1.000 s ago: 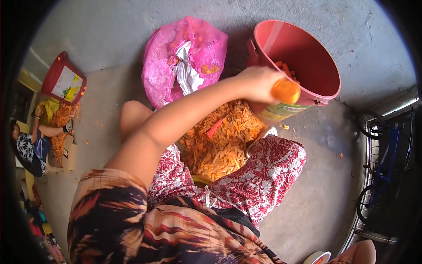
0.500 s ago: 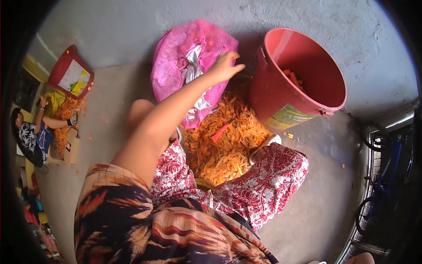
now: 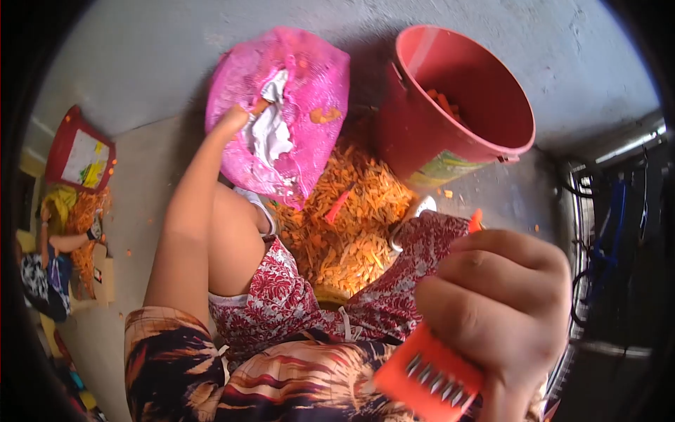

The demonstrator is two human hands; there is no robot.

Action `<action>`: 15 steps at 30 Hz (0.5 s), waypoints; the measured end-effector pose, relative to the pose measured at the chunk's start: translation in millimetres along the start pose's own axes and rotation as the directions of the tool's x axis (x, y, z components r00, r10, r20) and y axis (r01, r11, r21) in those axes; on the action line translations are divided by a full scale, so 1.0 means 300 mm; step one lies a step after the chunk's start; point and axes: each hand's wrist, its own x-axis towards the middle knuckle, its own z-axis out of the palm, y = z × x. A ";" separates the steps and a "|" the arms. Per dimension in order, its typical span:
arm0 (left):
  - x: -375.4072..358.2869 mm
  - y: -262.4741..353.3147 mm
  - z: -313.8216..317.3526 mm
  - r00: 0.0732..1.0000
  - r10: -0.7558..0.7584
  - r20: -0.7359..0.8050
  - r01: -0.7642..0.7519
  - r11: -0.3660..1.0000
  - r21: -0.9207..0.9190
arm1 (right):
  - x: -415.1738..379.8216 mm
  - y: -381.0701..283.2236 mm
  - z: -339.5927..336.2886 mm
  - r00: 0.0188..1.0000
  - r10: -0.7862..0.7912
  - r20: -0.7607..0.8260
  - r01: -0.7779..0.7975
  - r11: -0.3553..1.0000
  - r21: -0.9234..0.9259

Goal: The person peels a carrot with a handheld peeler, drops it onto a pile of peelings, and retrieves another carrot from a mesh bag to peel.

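Observation:
My left hand (image 3: 235, 121) is at the opening of a pink woven sack (image 3: 316, 77) with a white lining (image 3: 267, 133). Its fingers close around an orange-brown piece that looks like a carrot (image 3: 261, 106), partly hidden by the sack. Close to the camera, my right hand (image 3: 503, 302) is a fist around an orange plastic hand grater (image 3: 429, 373) with a row of metal slots. An orange tip (image 3: 476, 219) sticks out above the fist. Between my legs lies a heap of orange peelings (image 3: 351, 246), with a red-orange pointed piece (image 3: 337, 207) on top.
A tall red bucket (image 3: 450, 141) with orange pieces inside stands against the grey wall (image 3: 162, 63). At far left another person (image 3: 49, 274) sits beside a red bucket (image 3: 81, 151), more peelings and a cardboard box (image 3: 104, 274). A blue bicycle frame (image 3: 612, 232) is at right.
My left hand has moved left and down from above the sack to its opening, closing on the carrot. My right hand has come into view with the grater. The view has shifted slightly.

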 end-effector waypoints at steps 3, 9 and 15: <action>0.091 -0.052 0.041 0.984 0.062 -0.167 -0.062 0.998 0.010 | 0.066 -0.012 0.029 0.996 0.001 -0.093 -0.007 0.998 -0.066; 0.127 -0.070 -0.034 0.917 0.088 -0.389 -0.069 0.996 0.063 | 0.121 0.032 0.078 0.993 -0.022 -0.119 0.019 1.000 -0.023; 0.140 -0.045 0.002 0.926 0.224 -0.303 -0.193 0.973 0.129 | 0.174 0.079 0.164 0.994 -0.049 -0.102 0.054 0.998 0.042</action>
